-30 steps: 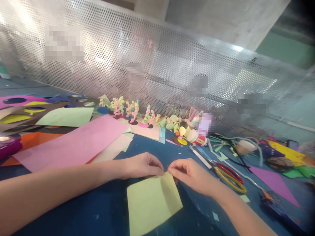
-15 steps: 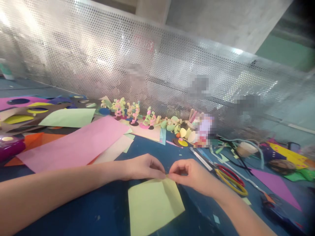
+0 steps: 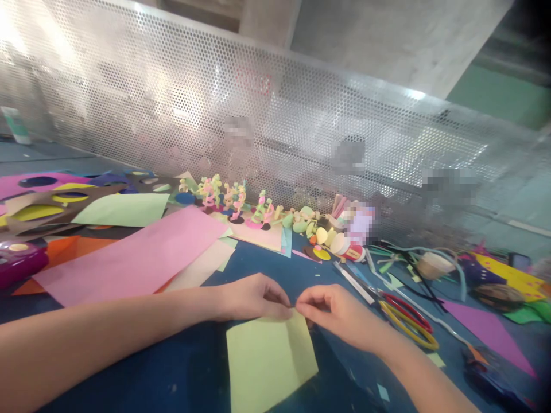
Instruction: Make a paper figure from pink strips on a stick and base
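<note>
A pale yellow-green sheet of paper (image 3: 269,361) hangs below my hands over the blue table, with a crease or shaded fold along its right side. My left hand (image 3: 256,297) pinches its top edge between thumb and fingers. Close beside it, my right hand (image 3: 325,307) pinches the top right corner, thumb against forefinger. The fingertips of both hands nearly meet, and they hide the very edge of the paper. To the right of my right hand lie scissors with yellow and red handles (image 3: 407,321).
A pink sheet (image 3: 142,252) and other coloured paper lie left, near a purple device (image 3: 21,264). Small paper figures (image 3: 235,201) stand at the back before a perforated metal panel (image 3: 193,103). At right are a purple sheet (image 3: 491,332), cords and a dark blue tool (image 3: 495,378).
The paper's lower right corner has shifted slightly left. Both hands keep their pinch at the top edge, and the whole view has moved a little.
</note>
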### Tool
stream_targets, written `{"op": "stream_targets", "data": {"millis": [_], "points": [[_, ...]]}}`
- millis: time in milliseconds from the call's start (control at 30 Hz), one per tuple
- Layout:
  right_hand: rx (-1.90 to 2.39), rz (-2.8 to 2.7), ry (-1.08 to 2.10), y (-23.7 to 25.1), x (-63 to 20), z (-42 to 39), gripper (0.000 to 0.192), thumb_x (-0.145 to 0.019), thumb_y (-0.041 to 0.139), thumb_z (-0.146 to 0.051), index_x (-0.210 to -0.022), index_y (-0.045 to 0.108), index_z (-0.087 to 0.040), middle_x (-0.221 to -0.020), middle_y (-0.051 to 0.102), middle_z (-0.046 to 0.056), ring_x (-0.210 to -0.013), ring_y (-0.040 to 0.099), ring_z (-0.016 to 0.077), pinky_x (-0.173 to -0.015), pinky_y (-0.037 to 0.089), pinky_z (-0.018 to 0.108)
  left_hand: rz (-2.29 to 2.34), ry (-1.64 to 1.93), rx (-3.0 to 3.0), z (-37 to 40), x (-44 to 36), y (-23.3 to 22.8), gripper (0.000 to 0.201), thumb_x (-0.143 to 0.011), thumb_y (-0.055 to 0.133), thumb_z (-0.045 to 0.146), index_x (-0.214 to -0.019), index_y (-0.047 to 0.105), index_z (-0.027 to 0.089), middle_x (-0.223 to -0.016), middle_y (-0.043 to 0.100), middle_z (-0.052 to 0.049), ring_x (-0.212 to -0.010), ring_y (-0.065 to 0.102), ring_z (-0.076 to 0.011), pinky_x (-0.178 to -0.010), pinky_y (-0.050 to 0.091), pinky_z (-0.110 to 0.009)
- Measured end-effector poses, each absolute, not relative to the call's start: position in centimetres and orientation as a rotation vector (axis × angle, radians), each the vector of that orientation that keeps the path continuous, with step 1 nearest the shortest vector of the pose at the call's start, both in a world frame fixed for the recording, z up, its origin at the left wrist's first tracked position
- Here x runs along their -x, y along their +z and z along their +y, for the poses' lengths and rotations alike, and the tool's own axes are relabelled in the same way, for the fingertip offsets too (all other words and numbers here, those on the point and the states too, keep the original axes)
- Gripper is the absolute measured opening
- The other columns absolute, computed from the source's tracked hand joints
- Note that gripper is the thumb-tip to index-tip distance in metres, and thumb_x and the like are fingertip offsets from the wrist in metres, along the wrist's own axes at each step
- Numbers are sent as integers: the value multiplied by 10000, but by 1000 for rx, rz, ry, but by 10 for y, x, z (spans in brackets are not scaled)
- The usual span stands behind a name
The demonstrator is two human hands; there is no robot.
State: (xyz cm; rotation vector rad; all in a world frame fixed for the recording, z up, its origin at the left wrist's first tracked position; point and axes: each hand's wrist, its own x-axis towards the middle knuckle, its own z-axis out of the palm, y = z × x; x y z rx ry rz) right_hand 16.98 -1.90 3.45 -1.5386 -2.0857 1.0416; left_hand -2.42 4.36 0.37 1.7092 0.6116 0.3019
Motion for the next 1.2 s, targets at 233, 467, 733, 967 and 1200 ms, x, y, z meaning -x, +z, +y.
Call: {"op": "stream_targets", "data": {"millis": [233, 467, 733, 967, 1200], "points": [[1507, -2011, 1169, 34, -170, -18, 234, -832, 473, -333, -798, 615, -151, -715, 623, 28, -684, 580, 145, -635, 440, 240, 606, 287, -1707, 44, 26, 5, 309, -698, 596, 434, -840, 666, 168, -712, 601, -1, -619, 495, -99, -526, 375, -167], [1536, -1934, 1228, 31, -173, -15, 225, -749, 596, -368, -762, 605, -143, -639, 588, 2, -588, 523, 106, -542, 398, 201, 651, 214, -1724, 44, 27, 6, 355, -686, 587, 468, -854, 672, 167, -712, 607, -18, -601, 509, -117, -485, 375, -176], [1515, -1982, 1245, 42, -169, -19, 239, -808, 517, -358, -845, 615, -143, -725, 621, 31, -679, 564, 133, -633, 447, 236, 653, 219, -1741, 44, 26, 7, 326, -697, 575, 447, -845, 674, 174, -706, 606, -13, -610, 518, -122, -492, 384, -174], [1514, -2046, 1070, 38, -169, -21, 176, -772, 560, -325, -807, 607, -160, -756, 616, 19, -699, 546, 132, -639, 435, 229, 648, 230, -1714, 44, 26, 8, 299, -689, 587, 422, -819, 669, 165, -671, 580, 3, -574, 488, -100, -482, 372, -165], [1531, -2067, 1059, 38, -168, -19, 192, -806, 497, -303, -786, 617, -154, -711, 613, 18, -660, 541, 130, -613, 426, 234, 647, 237, -1703, 43, 26, 8, 302, -687, 585, 426, -809, 669, 162, -673, 580, -1, -584, 488, -108, -491, 369, -174]]}}
